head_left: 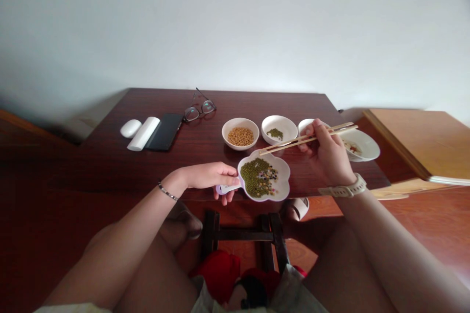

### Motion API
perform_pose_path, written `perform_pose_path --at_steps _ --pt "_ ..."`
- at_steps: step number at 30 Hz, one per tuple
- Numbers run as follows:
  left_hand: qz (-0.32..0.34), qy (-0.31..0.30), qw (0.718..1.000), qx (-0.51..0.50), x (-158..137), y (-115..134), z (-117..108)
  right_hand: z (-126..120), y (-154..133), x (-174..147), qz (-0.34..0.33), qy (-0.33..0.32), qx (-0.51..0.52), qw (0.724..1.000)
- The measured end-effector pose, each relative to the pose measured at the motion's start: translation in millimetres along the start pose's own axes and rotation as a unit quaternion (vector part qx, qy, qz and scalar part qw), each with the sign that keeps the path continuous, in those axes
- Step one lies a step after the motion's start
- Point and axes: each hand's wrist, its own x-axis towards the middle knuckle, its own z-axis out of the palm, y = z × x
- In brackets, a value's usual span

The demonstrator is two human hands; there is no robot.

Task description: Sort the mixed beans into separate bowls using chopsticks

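Note:
My left hand [224, 181] is closed round the short handle of a white, flower-shaped dish [282, 168] at the table's front edge. Green beans [253, 176] fill its left side, with small mixed dark and pale bits [270, 178] to the right. In my right hand [326, 149] is a pair of wooden chopsticks [293, 143], their tips above the dish's upper rim. Behind the dish stand a white bowl of yellow beans [240, 136] and a white bowl [290, 122] with a few green beans. A third white bowl [306, 123] is partly hidden by my right hand.
A larger white bowl [370, 146] with some bits inside stands on the right. Glasses [200, 110], a dark flat device [165, 132], a white cylinder [144, 134] and a white rounded object [130, 128] lie on the left of the brown table [257, 100]. A wooden cabinet [411, 142] adjoins the right side.

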Motion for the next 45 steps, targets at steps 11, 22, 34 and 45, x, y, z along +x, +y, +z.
perform_pose_path --at_steps 11,22,34,45 --pt "0.004 0.006 1.000 0.003 0 -1 1 38 30 34 -0.121 0.034 -0.065 0.990" --pt "-0.003 0.019 1.000 0.012 -2 4 4 10 10 22 -0.073 0.013 -0.052 0.996" --pt "0.001 0.017 1.000 0.002 2 -6 0 -19 -9 -9 0.032 -0.082 -0.187 0.978" --pt "-0.002 0.023 1.000 0.002 2 -3 2 -8 -4 -16 0.006 -0.129 -0.223 0.966"
